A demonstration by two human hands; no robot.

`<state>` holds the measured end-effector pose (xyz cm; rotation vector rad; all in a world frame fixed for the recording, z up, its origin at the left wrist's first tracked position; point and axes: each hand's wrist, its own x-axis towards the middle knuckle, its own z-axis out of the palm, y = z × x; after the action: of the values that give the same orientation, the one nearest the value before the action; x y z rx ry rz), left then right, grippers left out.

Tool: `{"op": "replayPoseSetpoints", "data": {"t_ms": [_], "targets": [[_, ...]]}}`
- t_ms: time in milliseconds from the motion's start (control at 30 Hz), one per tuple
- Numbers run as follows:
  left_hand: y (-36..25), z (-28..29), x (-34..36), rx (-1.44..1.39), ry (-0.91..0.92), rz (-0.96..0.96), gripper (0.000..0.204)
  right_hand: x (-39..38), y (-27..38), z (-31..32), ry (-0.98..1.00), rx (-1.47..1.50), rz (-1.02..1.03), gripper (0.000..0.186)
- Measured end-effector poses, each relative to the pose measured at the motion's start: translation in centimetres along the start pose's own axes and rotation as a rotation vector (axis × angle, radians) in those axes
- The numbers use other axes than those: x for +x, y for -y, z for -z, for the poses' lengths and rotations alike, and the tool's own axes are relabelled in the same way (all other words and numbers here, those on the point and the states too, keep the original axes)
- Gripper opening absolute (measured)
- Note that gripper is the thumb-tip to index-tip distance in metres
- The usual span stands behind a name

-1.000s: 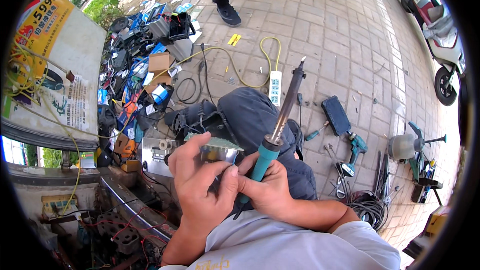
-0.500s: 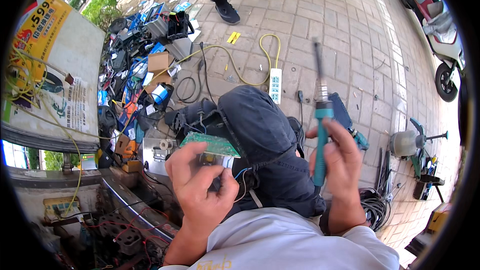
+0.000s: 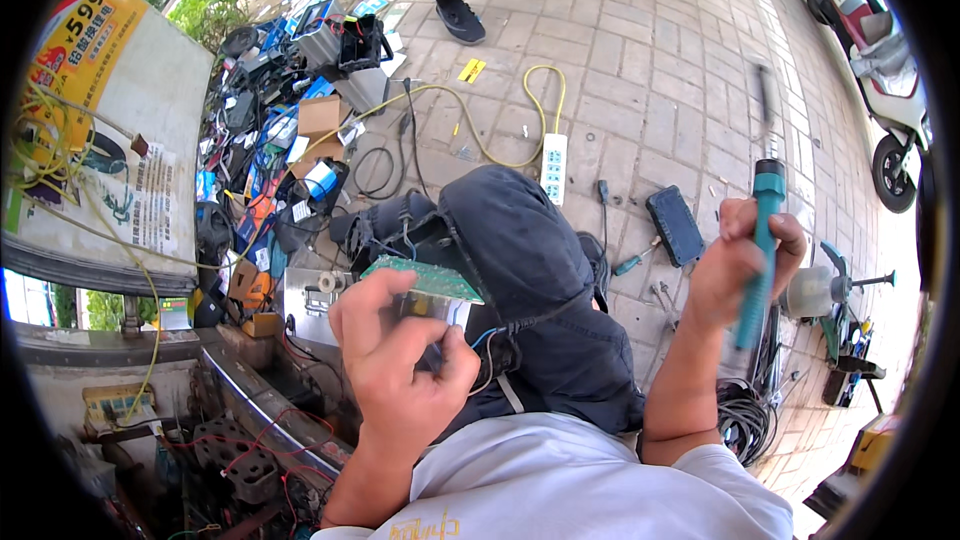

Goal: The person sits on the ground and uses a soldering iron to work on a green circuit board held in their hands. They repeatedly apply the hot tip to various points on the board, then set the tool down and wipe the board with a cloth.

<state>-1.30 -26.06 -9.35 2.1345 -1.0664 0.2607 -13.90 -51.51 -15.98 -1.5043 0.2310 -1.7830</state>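
In front of my left knee, my left hand [image 3: 405,380] pinches a green circuit board [image 3: 432,279], thumb below and forefinger on its near edge. Silvery and white parts hang under the board, and blue and white wires run close beside it. Out to the right, my right hand [image 3: 735,270] is closed around the teal handle of a soldering iron [image 3: 768,202]. Its metal shaft points away from me, smeared by motion. Iron and board are well apart.
A white power strip [image 3: 553,172] with a yellow cord lies ahead on the paving. Right of my knees are a dark flat case [image 3: 675,227] and a teal-handled screwdriver [image 3: 632,265]. Discarded electronics [image 3: 270,130] are heaped at left. A parked scooter [image 3: 878,55] and bystanders' feet stand farther off.
My right hand has swung the soldering iron to the right, away from the board, uncovering the dark case and screwdriver. My left hand keeps its hold on the circuit board, almost unmoved.
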Motion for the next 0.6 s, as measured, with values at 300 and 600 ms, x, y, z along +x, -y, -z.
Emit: {"op": "replayPoseSetpoints", "data": {"t_ms": [300,600], "targets": [[0.5,-0.4,-0.5,-0.006,-0.008,-0.042,0.019,0.0,4.0,1.7,0.209,0.438,-0.791,0.052],[0.6,-0.4,-0.6,-0.03,-0.005,-0.023,0.019,-0.4,2.1,0.8,0.414,0.719,-0.853,0.031]]}}
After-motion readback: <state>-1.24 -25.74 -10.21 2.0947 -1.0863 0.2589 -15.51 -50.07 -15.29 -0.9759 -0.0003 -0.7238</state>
